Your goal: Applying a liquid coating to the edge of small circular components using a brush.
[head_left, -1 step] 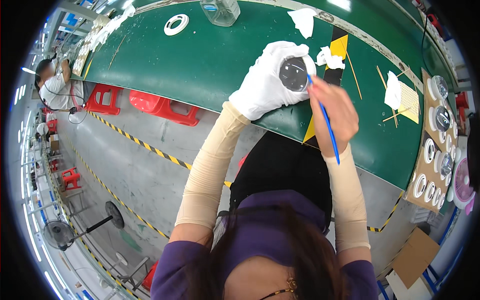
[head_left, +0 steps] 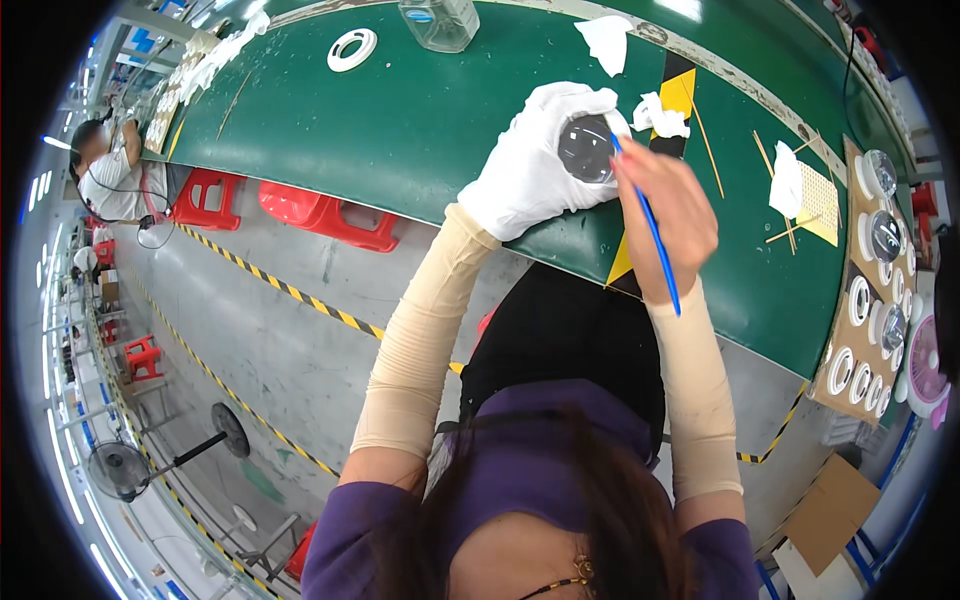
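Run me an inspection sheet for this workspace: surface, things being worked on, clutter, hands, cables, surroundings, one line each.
Surface: green tabletop, crossed by a yellow-and-black strip.
Job's things: transparent dome, held up; slim blue tool, tip by the dome's edge, contact unclear.
Clutter: crumpled white tissue, thin sticks, loose white ring, transparent bottle.
Hands: left hand, white-gloved, fingers around the dome; right hand, bare, fingers pinching the tool.
Cables: dark cord hanging at the upper right.
Surroundings: red stool beside the bench, seated person at far left, pink fan at right.
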Tool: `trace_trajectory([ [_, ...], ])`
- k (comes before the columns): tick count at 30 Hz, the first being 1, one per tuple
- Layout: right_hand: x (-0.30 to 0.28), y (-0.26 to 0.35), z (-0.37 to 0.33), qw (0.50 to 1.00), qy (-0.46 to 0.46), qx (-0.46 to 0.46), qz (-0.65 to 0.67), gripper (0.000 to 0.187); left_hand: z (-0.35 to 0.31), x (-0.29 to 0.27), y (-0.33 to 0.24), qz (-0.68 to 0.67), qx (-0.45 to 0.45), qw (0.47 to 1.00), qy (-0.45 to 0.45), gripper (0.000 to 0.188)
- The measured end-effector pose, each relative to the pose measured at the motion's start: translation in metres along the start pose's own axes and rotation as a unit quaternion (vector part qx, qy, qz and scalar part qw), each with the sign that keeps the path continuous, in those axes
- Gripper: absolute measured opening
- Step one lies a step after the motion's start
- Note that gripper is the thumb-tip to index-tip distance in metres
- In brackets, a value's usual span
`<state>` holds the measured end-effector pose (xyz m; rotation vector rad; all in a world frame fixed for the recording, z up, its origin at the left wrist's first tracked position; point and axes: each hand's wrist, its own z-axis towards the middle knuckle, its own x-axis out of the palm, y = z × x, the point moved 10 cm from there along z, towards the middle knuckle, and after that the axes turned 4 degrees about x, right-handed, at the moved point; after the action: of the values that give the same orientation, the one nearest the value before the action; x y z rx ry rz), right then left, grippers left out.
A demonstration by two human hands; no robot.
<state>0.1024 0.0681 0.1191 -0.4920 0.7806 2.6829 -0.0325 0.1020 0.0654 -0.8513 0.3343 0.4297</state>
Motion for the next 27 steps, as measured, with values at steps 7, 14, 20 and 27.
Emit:
trace_trajectory([
  [7,-0.002,0.0,-0.009,0.999,0.002,0.033,0.002,0.015,-0.001,-0.001,0.006,-0.035,-0.048,0.998,0.007,0.07],
  [14,-0.002,-0.005,-0.007,0.996,0.004,0.093,0.013,0.012,-0.011,0.008,0.027,-0.111,-0.136,0.984,-0.009,0.077],
  [20,0.0,-0.018,-0.002,0.989,-0.018,0.14,0.033,0.01,-0.01,0.01,0.03,-0.137,-0.129,0.982,-0.019,0.082],
  [27,0.006,-0.021,0.006,0.985,-0.008,0.166,0.033,0.01,-0.008,0.003,0.023,-0.083,-0.148,0.985,-0.009,0.081],
])
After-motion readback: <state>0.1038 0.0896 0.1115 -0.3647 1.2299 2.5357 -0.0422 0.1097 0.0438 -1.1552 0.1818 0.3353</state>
